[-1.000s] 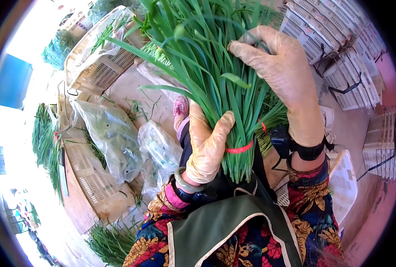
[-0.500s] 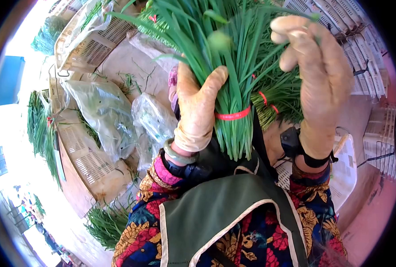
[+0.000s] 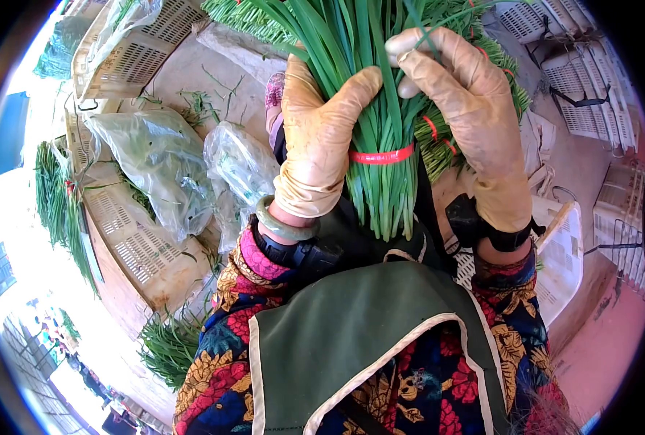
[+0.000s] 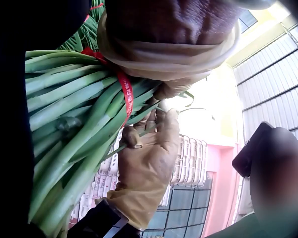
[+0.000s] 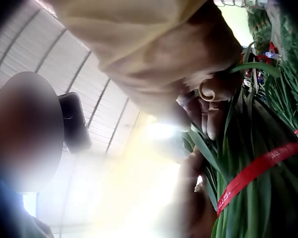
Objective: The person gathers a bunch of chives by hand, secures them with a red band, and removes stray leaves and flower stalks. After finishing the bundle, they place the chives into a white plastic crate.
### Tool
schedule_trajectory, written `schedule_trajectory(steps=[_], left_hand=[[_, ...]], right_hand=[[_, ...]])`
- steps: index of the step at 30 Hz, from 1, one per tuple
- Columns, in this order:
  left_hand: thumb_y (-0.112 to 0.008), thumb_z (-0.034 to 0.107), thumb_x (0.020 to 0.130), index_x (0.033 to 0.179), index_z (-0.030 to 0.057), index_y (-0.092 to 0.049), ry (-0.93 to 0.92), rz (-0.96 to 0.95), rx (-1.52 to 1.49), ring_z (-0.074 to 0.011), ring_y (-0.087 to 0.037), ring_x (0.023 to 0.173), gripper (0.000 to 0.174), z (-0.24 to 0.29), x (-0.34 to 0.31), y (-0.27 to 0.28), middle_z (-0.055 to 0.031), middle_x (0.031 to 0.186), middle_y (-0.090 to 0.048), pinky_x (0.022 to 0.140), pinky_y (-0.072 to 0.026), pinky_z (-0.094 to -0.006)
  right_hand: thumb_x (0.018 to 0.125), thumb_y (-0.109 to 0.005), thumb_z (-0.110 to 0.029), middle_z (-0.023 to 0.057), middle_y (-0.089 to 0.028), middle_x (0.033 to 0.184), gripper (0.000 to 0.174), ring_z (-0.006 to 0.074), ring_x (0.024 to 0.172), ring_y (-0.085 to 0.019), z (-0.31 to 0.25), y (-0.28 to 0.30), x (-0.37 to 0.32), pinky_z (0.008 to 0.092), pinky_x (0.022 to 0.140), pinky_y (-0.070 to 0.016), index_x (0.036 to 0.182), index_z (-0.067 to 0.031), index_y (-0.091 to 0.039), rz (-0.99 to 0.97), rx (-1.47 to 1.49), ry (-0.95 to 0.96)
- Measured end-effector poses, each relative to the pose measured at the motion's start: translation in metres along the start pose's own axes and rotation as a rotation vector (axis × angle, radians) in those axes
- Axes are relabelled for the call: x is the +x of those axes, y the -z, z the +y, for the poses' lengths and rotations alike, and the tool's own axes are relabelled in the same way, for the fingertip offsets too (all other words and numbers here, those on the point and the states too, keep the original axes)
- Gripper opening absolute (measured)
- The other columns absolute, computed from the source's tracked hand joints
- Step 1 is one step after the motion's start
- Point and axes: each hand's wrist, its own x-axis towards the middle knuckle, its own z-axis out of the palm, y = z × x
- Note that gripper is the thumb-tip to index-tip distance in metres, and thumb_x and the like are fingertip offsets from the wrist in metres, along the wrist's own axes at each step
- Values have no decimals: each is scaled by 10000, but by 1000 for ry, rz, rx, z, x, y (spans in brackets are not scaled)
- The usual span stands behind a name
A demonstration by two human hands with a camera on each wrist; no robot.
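A thick bunch of garlic chives (image 3: 384, 192) stands in front of the apron, bound near its cut ends by a red printed band (image 3: 382, 156). My gloved left hand (image 3: 315, 130) grips it from the left above the band, thumb lying across the front leaves. At the bunch's right side is my gloved right hand (image 3: 475, 109), its thumb and fingers curled together around a thin green leaf (image 5: 260, 67) that pokes out of the hand in the right wrist view. The left wrist view shows the band (image 4: 126, 94) and the right hand's fingertips close against the stalks.
More banded bunches (image 3: 438, 134) lie behind the held one. At the left are a crate (image 3: 148, 246), clear plastic bags (image 3: 155, 159) and loose greens (image 3: 170, 348). Stacked white crates (image 3: 591, 94) stand at the right, with a white bin (image 3: 562, 246) nearer.
The right hand swung out to the right, away from the bunch, then came back to its right side above the band. The left hand keeps its hold throughout.
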Motion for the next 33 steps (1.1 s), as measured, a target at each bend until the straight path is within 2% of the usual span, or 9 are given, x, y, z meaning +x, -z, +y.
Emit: schedule_trajectory(steps=[8,11,14,17,19,20,26,30,33], left_hand=[[-638,-40,826,1176,14,-466,36,-14,38,-142,-631,829,394,-7,3,10,-86,1009,-636,735,-543,-284],[-669,-48,793,1203,11,-418,75,-44,55,-152,-637,838,485,-9,3,16,-94,1006,-634,758,-547,-293],[-628,19,856,1223,-20,-441,-16,-112,158,-182,-659,837,414,-13,1,17,-129,998,-649,782,-548,-302],[-750,-6,745,1390,-29,-180,67,-46,272,-190,-583,982,861,-18,2,17,-139,1161,-546,851,-517,-306],[-795,-7,705,1446,-36,-90,102,-41,345,-197,-539,1062,1024,-21,4,19,-144,1235,-498,901,-491,-316],[-800,0,702,1447,-39,-87,104,-59,379,-202,-521,1093,1032,-22,6,22,-147,1253,-485,930,-476,-324],[-794,14,688,1484,-16,48,53,-132,380,-236,-422,1240,1159,-17,13,22,-171,1407,-364,1059,-354,-339],[-749,-37,699,1501,47,85,55,-186,295,-240,-364,1299,1160,-18,13,15,-160,1471,-272,1084,-318,-357],[-745,-44,694,1501,48,88,53,-165,323,-242,-363,1301,1163,-27,13,19,-161,1465,-280,1087,-314,-358]], right_hand=[[934,-568,-105,23,-650,871,135,65,610,-542,-8,7,-10,197,594,-441,1009,-25,-647,-110,-132,-109],[941,-537,-83,44,-664,903,140,61,606,-547,-12,3,-26,208,562,-442,1026,-20,-629,-81,-210,-40],[954,-529,-95,60,-674,930,136,74,612,-577,-4,6,-33,199,584,-460,1022,-20,-621,-117,-350,207],[911,-574,-80,72,-676,939,124,111,625,-610,5,4,-40,227,576,-483,1019,-38,-620,-181,-489,431],[852,-617,-103,64,-672,950,182,168,651,-637,9,1,-46,268,556,-504,1033,-95,-634,-222,-610,525],[815,-638,-133,49,-667,958,231,208,674,-651,10,-1,-49,293,545,-515,1045,-143,-649,-235,-680,551],[722,-671,-171,27,-625,998,311,135,547,-564,13,3,-59,289,448,-443,1030,-156,-623,-460,-837,753],[753,-654,-174,37,-628,901,259,178,524,-568,13,4,-58,315,427,-450,1006,-141,-608,-628,-819,685],[766,-648,-171,39,-632,916,268,181,531,-574,18,8,-55,319,430,-462,1030,-142,-606,-652,-773,678]])
